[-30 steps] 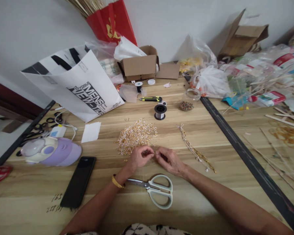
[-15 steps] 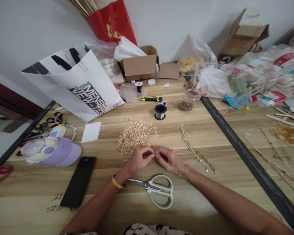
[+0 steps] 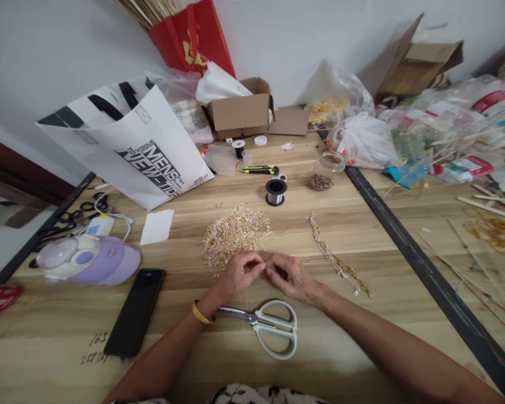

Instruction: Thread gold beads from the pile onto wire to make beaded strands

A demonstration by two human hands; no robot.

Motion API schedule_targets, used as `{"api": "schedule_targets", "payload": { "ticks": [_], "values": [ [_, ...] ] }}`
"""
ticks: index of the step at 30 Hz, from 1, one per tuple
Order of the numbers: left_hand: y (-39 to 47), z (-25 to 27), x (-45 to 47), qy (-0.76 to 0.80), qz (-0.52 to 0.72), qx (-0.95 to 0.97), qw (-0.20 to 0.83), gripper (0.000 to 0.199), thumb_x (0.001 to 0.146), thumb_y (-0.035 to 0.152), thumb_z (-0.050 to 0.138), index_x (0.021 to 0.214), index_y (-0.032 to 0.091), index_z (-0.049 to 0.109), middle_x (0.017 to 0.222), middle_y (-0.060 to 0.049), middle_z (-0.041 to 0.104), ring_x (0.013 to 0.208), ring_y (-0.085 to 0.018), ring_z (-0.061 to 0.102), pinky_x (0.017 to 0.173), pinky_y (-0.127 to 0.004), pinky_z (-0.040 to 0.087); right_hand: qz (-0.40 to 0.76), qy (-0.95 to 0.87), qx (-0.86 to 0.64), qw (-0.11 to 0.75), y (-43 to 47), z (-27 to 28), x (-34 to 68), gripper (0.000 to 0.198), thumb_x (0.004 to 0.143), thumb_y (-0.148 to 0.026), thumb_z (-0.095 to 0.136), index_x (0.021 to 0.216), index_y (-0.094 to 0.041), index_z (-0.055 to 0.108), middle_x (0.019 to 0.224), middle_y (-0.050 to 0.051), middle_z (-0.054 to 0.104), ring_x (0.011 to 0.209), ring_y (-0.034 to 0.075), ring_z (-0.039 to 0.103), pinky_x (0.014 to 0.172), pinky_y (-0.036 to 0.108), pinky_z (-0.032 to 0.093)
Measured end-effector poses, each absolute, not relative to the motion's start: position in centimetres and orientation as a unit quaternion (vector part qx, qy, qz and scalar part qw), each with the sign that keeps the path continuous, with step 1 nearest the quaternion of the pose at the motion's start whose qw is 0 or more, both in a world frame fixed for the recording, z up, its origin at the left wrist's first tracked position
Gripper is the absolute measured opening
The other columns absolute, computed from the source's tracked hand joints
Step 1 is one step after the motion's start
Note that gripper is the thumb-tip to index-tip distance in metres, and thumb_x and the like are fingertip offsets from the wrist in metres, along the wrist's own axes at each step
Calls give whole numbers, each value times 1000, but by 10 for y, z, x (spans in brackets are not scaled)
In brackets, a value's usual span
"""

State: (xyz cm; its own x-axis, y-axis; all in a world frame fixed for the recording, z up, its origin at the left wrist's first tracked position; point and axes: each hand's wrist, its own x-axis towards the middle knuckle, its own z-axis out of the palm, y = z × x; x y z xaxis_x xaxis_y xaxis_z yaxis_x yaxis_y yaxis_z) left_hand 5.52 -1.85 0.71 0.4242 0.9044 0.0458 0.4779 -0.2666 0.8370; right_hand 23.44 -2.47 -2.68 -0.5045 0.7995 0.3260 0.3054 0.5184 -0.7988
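Observation:
My left hand [image 3: 240, 273] and my right hand [image 3: 289, 275] meet fingertip to fingertip above the wooden table. Both are closed in a pinch; whatever lies between the fingertips is too small to make out. Just beyond my left hand spreads a heap of small gold and silver beads or links [image 3: 234, 233]. A pair of scissors [image 3: 273, 328] with pale handles lies nearer to me, below the hands. To the right of my right hand rest gold and silver chains [image 3: 332, 255], side by side. Behind the heap stands a spool of thin wire or thread [image 3: 275, 192].
A black phone [image 3: 135, 311] and a purple bottle [image 3: 96, 261] lie on the left, near a white bag [image 3: 138, 151]. Farther back are a utility knife [image 3: 258, 170], a glass jar [image 3: 326, 171] and a cardboard box [image 3: 240, 115]. Plastic bottles [image 3: 463, 112] crowd the right.
The fingertips of my right hand have shifted very slightly to the left, closer against those of my left hand. Everything else stays in place.

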Motion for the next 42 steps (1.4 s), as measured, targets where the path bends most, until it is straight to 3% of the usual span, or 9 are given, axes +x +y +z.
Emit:
{"api": "schedule_targets", "payload": {
  "ticks": [9, 13, 16, 20, 24, 28, 36, 39, 42],
  "values": [
    [-17, 9, 56, 476, 312, 719, 398, 13, 77, 21, 59, 66, 14, 60, 65, -2, 61, 62, -12, 54, 61, -22, 44, 350, -756, -363, 417, -22, -26, 236, 18, 94, -24, 38, 88, -17, 54, 74, 3, 52, 65, 13, 48, 60, 25, 39],
    [-17, 11, 56, 471, 319, 722, 394, 13, 77, 19, 60, 65, 14, 60, 65, -2, 61, 64, -13, 54, 63, -23, 43, 350, -745, -362, 438, -24, -25, 236, 14, 91, -24, 45, 102, -17, 52, 83, 4, 53, 62, 12, 48, 52, 22, 38],
    [-17, 11, 57, 462, 331, 724, 390, 14, 76, 19, 61, 63, 15, 60, 65, -2, 61, 64, -13, 54, 64, -24, 43, 377, -744, -354, 422, -26, -27, 236, 19, 87, -24, 52, 105, -17, 51, 77, 1, 52, 55, 9, 46, 46, 20, 36],
    [-17, 10, 58, 465, 342, 723, 380, 15, 77, 20, 61, 63, 15, 61, 65, -2, 61, 65, -13, 54, 65, -24, 43, 383, -745, -361, 409, -26, -32, 235, 20, 85, -26, 58, 101, -18, 53, 65, -3, 52, 50, 8, 43, 45, 19, 35],
    [-16, 12, 60, 463, 347, 725, 372, 15, 77, 20, 60, 63, 15, 60, 65, -2, 61, 64, -13, 54, 64, -24, 43, 351, -746, -382, 418, -23, -35, 234, 10, 87, -26, 56, 84, -16, 58, 67, 0, 56, 54, 9, 45, 49, 20, 37],
    [-14, 17, 61, 473, 337, 731, 359, 15, 79, 21, 59, 66, 14, 61, 66, -2, 61, 64, -13, 55, 63, -23, 43, 349, -748, -375, 423, -21, -32, 234, 14, 89, -26, 52, 82, -16, 59, 72, 3, 58, 60, 12, 50, 55, 22, 40],
    [23, 20, 64, 454, 296, 804, 244, 8, 80, 17, 58, 78, 16, 66, 76, -3, 66, 72, -15, 58, 70, -27, 46, 353, -769, -339, 411, -20, -30, 234, 13, 90, -21, 49, 82, -16, 58, 75, 4, 60, 67, 14, 54, 62, 24, 42],
    [43, 15, 70, 420, 222, 863, 173, 11, 83, 15, 55, 82, 16, 67, 85, -5, 66, 85, -18, 58, 81, -32, 44, 346, -778, -327, 409, -20, -31, 233, 12, 89, -18, 49, 83, -16, 58, 75, 4, 59, 66, 13, 53, 60, 23, 41],
    [56, 8, 78, 392, 167, 896, 125, 15, 85, 17, 52, 81, 15, 66, 81, -5, 63, 83, -19, 55, 83, -34, 43, 341, -782, -325, 408, -20, -32, 233, 10, 88, -16, 49, 83, -16, 58, 76, 4, 59, 66, 13, 53, 60, 22, 41]
  ]
}}
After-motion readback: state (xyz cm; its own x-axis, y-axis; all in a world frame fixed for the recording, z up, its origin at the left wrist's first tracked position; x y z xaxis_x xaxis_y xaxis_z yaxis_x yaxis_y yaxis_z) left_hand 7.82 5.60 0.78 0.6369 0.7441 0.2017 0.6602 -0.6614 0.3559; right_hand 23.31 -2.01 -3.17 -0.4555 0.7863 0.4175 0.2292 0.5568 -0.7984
